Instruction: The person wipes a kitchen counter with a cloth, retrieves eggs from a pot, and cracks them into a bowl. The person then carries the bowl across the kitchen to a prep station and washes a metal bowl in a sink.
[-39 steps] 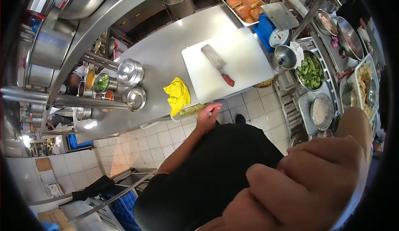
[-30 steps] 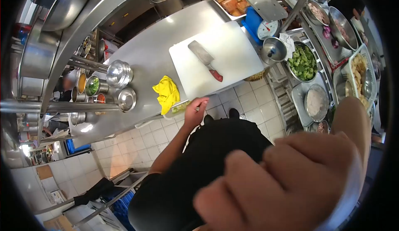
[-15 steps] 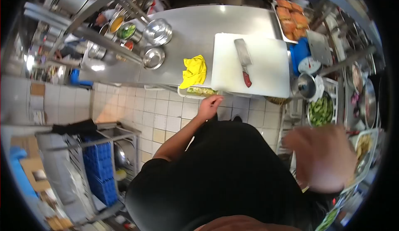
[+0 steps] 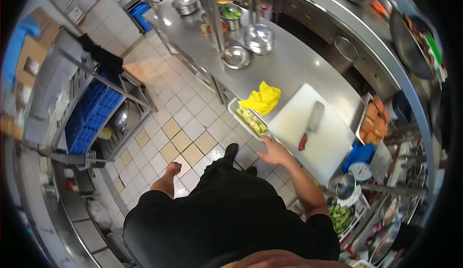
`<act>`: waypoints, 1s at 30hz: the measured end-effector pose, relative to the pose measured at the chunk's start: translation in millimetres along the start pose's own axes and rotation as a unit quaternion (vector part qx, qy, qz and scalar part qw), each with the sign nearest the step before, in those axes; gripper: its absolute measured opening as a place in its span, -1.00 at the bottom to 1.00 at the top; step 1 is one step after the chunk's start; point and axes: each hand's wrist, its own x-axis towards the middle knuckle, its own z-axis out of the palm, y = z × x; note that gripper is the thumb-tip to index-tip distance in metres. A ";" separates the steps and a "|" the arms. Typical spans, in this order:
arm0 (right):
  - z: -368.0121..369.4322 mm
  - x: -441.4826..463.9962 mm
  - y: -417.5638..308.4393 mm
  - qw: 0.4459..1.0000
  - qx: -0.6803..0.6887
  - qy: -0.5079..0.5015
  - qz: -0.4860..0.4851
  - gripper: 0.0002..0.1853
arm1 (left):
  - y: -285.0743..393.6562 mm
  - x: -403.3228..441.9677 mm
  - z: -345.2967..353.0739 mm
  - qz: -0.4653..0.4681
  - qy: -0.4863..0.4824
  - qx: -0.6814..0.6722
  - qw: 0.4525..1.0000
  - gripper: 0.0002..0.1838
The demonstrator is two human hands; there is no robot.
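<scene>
My right hand [image 4: 274, 151] reaches to the table's front edge, its fingers apart and nothing visible in them. Its fingertips are close to the corner of a white container [image 4: 233, 108] of chopped green and pale food; whether they touch it I cannot tell. My left hand [image 4: 172, 168] hangs over the tiled floor, fingers curled in, with nothing seen in it. Beyond my right hand lies a white cutting board [image 4: 288, 123]. On it rests a cleaver [image 4: 315, 118] with a red handle. A yellow cloth [image 4: 264, 99] lies by the container, on the table edge.
Metal bowls [image 4: 259, 39] and pots stand farther along the steel table [image 4: 289, 70]. A tray of orange-pink fish pieces [image 4: 374, 123] and a dial scale [image 4: 360, 171] are to the right. A rack with blue crates [image 4: 91, 116] stands left.
My view has turned, so the table now slants down to the right. My right hand has come from the far right to the container's corner. My left hand has moved away from the table.
</scene>
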 end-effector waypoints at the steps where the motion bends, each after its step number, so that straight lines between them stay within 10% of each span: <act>1: -4.6 17.8 -5.8 1.000 0.002 0.024 -0.013 -0.10 | -17.9 5.0 16.1 0.008 0.008 -0.027 1.000 -0.71; 2: -9.3 40.0 -11.2 0.998 0.006 0.049 -0.025 -0.05 | -25.4 4.1 27.7 0.121 0.048 -0.049 0.990 -0.71; 6: -29.8 132.2 -18.2 0.979 -0.020 0.203 0.014 0.12 | 4.5 23.3 62.9 0.080 -0.004 -0.266 0.961 -0.71; 15: 10.6 208.1 -33.5 0.929 -0.203 0.217 0.223 0.29 | 26.7 41.8 6.2 0.075 -0.032 -0.370 0.925 -0.70; 17: 20.1 218.8 -32.5 0.933 -0.193 0.231 0.198 0.25 | -26.0 74.1 30.7 0.138 -0.005 -0.443 0.886 -0.69; 20: 26.9 226.4 -39.4 0.933 -0.203 0.258 0.146 0.11 | -78.4 76.9 13.8 -0.069 -0.118 -0.540 0.830 -0.65; 30: 44.6 350.4 -51.2 0.901 -0.353 0.242 -0.075 -0.37 | -152.0 79.4 -58.6 -0.209 -0.072 -0.410 0.885 -0.58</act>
